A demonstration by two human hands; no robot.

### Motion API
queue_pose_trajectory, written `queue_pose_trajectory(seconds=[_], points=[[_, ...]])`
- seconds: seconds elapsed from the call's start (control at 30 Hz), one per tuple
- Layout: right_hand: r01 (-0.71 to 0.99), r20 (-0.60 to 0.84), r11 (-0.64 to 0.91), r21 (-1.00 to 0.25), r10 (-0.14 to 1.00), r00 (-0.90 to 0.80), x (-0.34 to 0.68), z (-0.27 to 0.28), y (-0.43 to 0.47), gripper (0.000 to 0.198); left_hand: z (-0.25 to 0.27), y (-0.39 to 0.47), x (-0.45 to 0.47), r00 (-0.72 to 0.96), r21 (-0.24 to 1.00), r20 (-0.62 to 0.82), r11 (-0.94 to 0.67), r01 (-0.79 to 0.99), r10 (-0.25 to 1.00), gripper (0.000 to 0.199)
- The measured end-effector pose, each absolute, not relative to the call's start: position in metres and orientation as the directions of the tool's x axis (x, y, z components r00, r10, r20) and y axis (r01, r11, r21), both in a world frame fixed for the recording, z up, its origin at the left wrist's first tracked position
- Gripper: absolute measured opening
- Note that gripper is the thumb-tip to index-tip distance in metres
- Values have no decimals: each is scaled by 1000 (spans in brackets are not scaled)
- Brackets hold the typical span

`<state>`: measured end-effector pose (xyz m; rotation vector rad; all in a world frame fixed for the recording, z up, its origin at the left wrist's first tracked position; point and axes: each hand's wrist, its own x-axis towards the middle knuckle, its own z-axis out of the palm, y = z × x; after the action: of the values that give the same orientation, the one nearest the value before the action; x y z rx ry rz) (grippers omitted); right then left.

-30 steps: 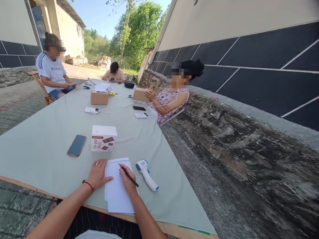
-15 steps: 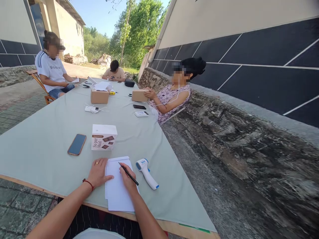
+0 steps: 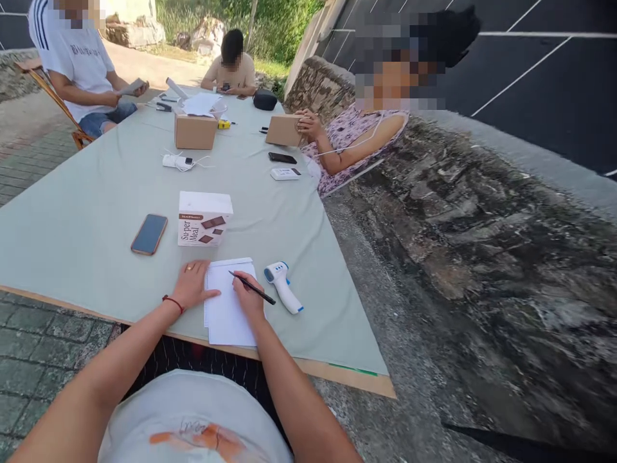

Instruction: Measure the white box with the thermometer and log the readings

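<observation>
A white notepad lies at the near edge of the cloth-covered table. My left hand rests flat by its left edge, fingers spread and thumb over the page. Between the fingers of my right hand is a black pen, its tip over the upper part of the page. Just right of the pad lies a white and blue infrared thermometer. Beyond the pad stands a white Super Meal box, with a smartphone lying to its left.
Farther along the table are a cardboard box topped with papers, a white cabled device, a dark phone and a black case. One person on the right holds a cardboard box; two others sit farther off. A stone wall runs along the right.
The view has tilted downward, so the table's things sit higher and more of my lap shows. My hands keep their places on the pad. The person on the right has tilted their box.
</observation>
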<state>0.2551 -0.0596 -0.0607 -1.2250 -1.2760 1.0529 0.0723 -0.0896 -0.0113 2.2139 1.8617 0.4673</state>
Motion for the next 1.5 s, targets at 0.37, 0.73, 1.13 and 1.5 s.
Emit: queue_pose_trajectory(seconds=[0.37,0.73,1.13,1.5], points=[[-7,52,52,-999,999,-14,254,-32,-61,19,-14,-91,78,196,367,150,-238,899,969,86],[104,37,33,-994,999,36,223,-35,-61,19,-16,-92,82,197,358,154,-241,902,968,91],[206,56,58,-977,998,-11,221,-36,-69,17,-17,-93,83,166,363,178,-221,905,970,53],[243,49,55,-969,998,-32,220,-37,-70,17,-19,-92,84,156,383,171,-212,899,973,53]])
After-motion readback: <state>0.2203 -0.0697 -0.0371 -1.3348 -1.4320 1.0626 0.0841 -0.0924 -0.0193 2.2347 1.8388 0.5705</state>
